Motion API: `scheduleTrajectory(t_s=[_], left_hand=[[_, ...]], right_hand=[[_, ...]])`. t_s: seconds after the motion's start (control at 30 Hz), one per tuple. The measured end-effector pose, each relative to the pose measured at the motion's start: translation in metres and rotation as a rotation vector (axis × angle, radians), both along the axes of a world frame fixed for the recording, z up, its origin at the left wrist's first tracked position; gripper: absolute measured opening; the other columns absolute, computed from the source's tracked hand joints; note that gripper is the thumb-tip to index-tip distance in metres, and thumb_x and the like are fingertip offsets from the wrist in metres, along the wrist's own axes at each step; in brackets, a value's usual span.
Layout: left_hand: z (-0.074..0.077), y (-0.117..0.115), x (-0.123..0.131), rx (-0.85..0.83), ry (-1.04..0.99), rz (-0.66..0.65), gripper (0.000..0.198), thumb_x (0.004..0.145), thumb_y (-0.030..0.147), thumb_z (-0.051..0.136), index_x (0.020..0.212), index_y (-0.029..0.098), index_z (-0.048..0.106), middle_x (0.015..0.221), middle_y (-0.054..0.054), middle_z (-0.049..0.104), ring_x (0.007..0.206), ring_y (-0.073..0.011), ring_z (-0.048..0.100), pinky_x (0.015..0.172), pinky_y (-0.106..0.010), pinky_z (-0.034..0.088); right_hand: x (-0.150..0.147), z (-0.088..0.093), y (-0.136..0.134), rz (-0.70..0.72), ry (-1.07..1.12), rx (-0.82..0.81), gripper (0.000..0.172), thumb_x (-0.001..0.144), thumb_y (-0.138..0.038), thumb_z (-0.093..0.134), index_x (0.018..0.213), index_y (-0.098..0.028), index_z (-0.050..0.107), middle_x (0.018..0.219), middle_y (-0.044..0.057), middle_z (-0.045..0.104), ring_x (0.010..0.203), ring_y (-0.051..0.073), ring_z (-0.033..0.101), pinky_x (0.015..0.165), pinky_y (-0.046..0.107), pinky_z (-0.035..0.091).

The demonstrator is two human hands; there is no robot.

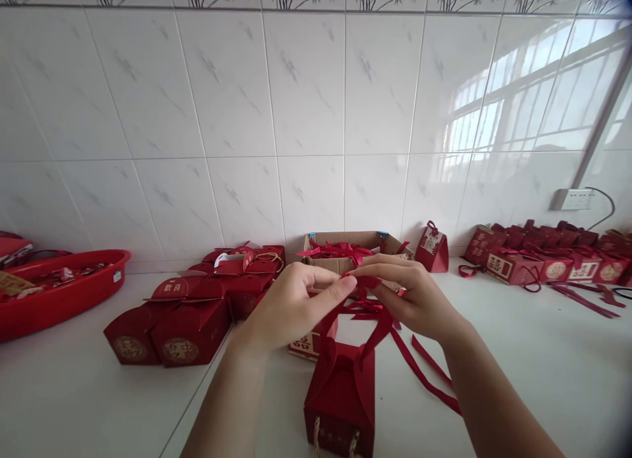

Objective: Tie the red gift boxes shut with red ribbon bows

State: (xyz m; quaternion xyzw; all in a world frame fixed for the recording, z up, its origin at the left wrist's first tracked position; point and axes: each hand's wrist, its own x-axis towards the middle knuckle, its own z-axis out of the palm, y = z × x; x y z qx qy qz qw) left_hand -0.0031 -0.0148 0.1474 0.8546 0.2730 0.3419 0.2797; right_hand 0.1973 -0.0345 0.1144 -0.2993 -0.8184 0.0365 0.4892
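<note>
In front of me stands a small dark-red gift box [342, 395] with cord showing on its near side. Red ribbon [379, 333] rises from its top to my fingers. My left hand [309, 297] pinches the ribbon between thumb and fingertips above the box. Close against it, my right hand [407, 290] also has its thumb and fingers closed on the ribbon. The exact fold between the fingertips is partly hidden. Behind the left wrist a second red box with gold characters [305, 345] is partly covered.
Red boxes [190, 326] stand to the left, beyond them a red plastic basin [106, 293]. An open cardboard carton [326, 237] holds ribbon at the wall. More boxes [555, 267] line the right, below a wall socket [573, 199]. Loose ribbons [419, 372] lie by my right arm.
</note>
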Motion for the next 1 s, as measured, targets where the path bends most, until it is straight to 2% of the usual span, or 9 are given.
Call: scheduleTrajectory(t_s=[0.1, 0.17, 0.3, 0.43, 0.57, 0.67, 0.8, 0.9, 1.0], left_hand=[[0.001, -0.011, 0.000, 0.344, 0.163, 0.129, 0.036, 0.090, 0.040, 0.047, 0.062, 0.019, 0.055, 0.067, 0.004, 0.062, 0.075, -0.0138, 0.057, 0.101, -0.039, 0.030], [0.001, -0.017, -0.002, 0.460, 0.245, 0.156, 0.033, 0.091, 0.037, 0.045, 0.065, 0.020, 0.055, 0.073, 0.004, 0.064, 0.082, -0.0148, 0.057, 0.107, -0.044, 0.020], [-0.002, -0.020, -0.006, 0.539, 0.356, 0.138, 0.027, 0.090, 0.040, 0.044, 0.077, 0.022, 0.060, 0.084, 0.001, 0.068, 0.092, -0.0182, 0.059, 0.108, -0.047, 0.015], [-0.015, -0.018, -0.011, 0.718, 0.426, 0.190, 0.024, 0.090, 0.032, 0.044, 0.090, 0.020, 0.065, 0.103, -0.006, 0.070, 0.106, -0.0244, 0.058, 0.110, -0.054, 0.004], [-0.026, -0.021, -0.021, 0.853, 0.539, 0.233, 0.033, 0.091, 0.029, 0.041, 0.113, 0.017, 0.062, 0.127, -0.011, 0.061, 0.122, -0.0306, 0.049, 0.109, -0.057, 0.001], [-0.024, -0.026, -0.035, 0.911, 0.586, 0.307, 0.044, 0.090, 0.041, 0.044, 0.122, 0.015, 0.057, 0.132, -0.014, 0.056, 0.125, -0.0326, 0.047, 0.109, -0.057, 0.003], [-0.024, -0.029, -0.062, 0.916, 0.575, 0.478, 0.061, 0.085, 0.057, 0.045, 0.125, 0.013, 0.056, 0.134, -0.017, 0.054, 0.125, -0.0342, 0.047, 0.109, -0.058, 0.005], [-0.040, -0.027, -0.092, 0.808, 0.616, 0.528, 0.065, 0.083, 0.061, 0.045, 0.126, 0.014, 0.055, 0.133, -0.016, 0.054, 0.122, -0.0340, 0.050, 0.109, -0.059, 0.006], [-0.069, -0.021, -0.127, 0.599, 0.699, 0.561, 0.070, 0.079, 0.065, 0.047, 0.125, 0.014, 0.057, 0.132, -0.017, 0.055, 0.120, -0.0362, 0.053, 0.109, -0.061, 0.007]], right_hand=[[-0.001, -0.004, 0.007, 0.120, 0.175, -0.134, 0.032, 0.085, -0.010, 0.049, 0.106, -0.025, 0.068, 0.105, 0.005, 0.067, 0.098, 0.018, 0.062, 0.083, 0.033, 0.052], [-0.003, -0.006, 0.009, 0.174, 0.272, -0.193, 0.031, 0.085, -0.013, 0.050, 0.105, -0.026, 0.069, 0.107, 0.004, 0.067, 0.103, 0.019, 0.061, 0.088, 0.034, 0.050], [-0.011, -0.014, 0.006, 0.231, 0.442, -0.370, 0.023, 0.086, -0.023, 0.054, 0.101, -0.026, 0.071, 0.106, 0.004, 0.068, 0.098, 0.018, 0.062, 0.084, 0.033, 0.051], [-0.026, -0.028, 0.007, 0.314, 0.724, -0.583, 0.017, 0.082, -0.030, 0.062, 0.093, -0.023, 0.072, 0.091, 0.002, 0.070, 0.084, 0.016, 0.064, 0.079, 0.030, 0.050], [-0.038, -0.038, 0.008, 0.370, 0.909, -0.681, 0.021, 0.077, -0.037, 0.068, 0.092, -0.022, 0.071, 0.083, 0.002, 0.069, 0.081, 0.017, 0.063, 0.076, 0.029, 0.049], [-0.033, -0.040, 0.001, 0.287, 1.050, -0.693, 0.022, 0.074, -0.040, 0.071, 0.085, -0.021, 0.069, 0.084, 0.001, 0.067, 0.082, 0.016, 0.062, 0.074, 0.027, 0.047], [0.000, -0.053, -0.029, 0.140, 1.140, -0.657, 0.023, 0.073, -0.040, 0.073, 0.084, -0.021, 0.067, 0.097, 0.003, 0.066, 0.096, 0.018, 0.061, 0.082, 0.027, 0.046], [0.034, -0.080, -0.062, -0.030, 1.058, -0.735, 0.026, 0.077, -0.044, 0.068, 0.088, -0.021, 0.068, 0.103, 0.007, 0.066, 0.103, 0.022, 0.058, 0.083, 0.029, 0.047], [0.065, -0.114, -0.093, -0.217, 1.081, -0.783, 0.028, 0.071, -0.047, 0.071, 0.084, -0.022, 0.070, 0.107, 0.008, 0.066, 0.107, 0.026, 0.058, 0.082, 0.031, 0.049]])
